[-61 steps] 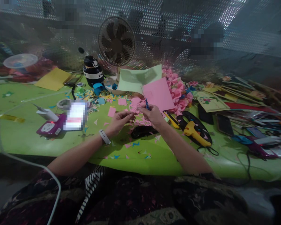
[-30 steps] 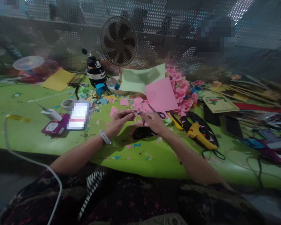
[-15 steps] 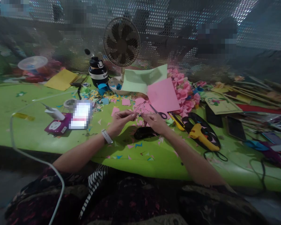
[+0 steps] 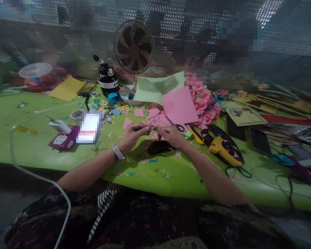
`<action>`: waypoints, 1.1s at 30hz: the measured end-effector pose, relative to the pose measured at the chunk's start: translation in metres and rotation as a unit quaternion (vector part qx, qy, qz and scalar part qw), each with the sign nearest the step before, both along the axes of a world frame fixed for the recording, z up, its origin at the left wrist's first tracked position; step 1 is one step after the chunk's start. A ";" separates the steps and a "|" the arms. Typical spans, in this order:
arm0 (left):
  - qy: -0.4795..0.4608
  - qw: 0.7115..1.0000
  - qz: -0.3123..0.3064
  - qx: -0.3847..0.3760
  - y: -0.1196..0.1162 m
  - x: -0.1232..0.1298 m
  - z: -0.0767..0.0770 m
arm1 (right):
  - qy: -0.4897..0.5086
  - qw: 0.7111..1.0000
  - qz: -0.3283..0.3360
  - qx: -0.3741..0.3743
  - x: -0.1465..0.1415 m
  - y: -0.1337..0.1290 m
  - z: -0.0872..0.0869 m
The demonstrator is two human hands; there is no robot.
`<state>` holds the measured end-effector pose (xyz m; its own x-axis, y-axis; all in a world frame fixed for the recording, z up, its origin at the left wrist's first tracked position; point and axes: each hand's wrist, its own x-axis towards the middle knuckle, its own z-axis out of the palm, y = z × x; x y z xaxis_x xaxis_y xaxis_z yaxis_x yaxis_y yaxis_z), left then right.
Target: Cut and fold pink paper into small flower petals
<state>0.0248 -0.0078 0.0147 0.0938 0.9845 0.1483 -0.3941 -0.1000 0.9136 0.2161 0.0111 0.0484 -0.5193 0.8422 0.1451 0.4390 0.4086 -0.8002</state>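
Note:
My left hand (image 4: pixel 134 134), a white watch band at its wrist, is closed in a pinch over the green table (image 4: pixel 134 183). Close beside it, my right hand (image 4: pixel 169 134) is pinched too, fingertips almost meeting the left ones. Whatever lies between the fingertips is too small to make out. Under the hands sits a dark glossy object (image 4: pixel 158 147). Just past the right hand lie scissors (image 4: pixel 180 127) with dark handles, partly on a pink paper sheet (image 4: pixel 182 105). Pink paper scraps (image 4: pixel 126 123) are scattered around.
To the right are a yellow cutter (image 4: pixel 196 135), a yellow glue gun (image 4: pixel 225 152) and a phone (image 4: pixel 260 141). A lit phone (image 4: pixel 88 128) leans at left by a purple box (image 4: pixel 62 140). Behind stand a fan (image 4: pixel 134 48), a dark jug (image 4: pixel 108 81) and pink paper flowers (image 4: pixel 200 93).
Both hands stay pinched together in almost the same place, with only slight finger movement. The whole view has shifted very slightly.

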 end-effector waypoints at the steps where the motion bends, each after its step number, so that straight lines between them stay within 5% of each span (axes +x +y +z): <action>1: -0.004 1.000 -0.002 -0.009 0.000 0.000 0.001 | -0.002 1.000 0.001 0.000 0.000 0.001 -0.001; 25: -0.025 0.999 0.008 -0.033 -0.001 0.002 0.003 | -0.029 0.997 -0.002 0.068 0.001 -0.002 -0.002; 33: -0.021 0.998 0.063 -0.004 -0.001 0.001 0.005 | -0.038 0.981 -0.035 0.185 -0.006 -0.006 -0.014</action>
<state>0.0263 -0.0086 0.0202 -0.0370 0.9893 0.1412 -0.4174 -0.1437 0.8973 0.2097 0.0047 0.0345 -0.4831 0.7732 0.4109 0.5291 0.6317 -0.5666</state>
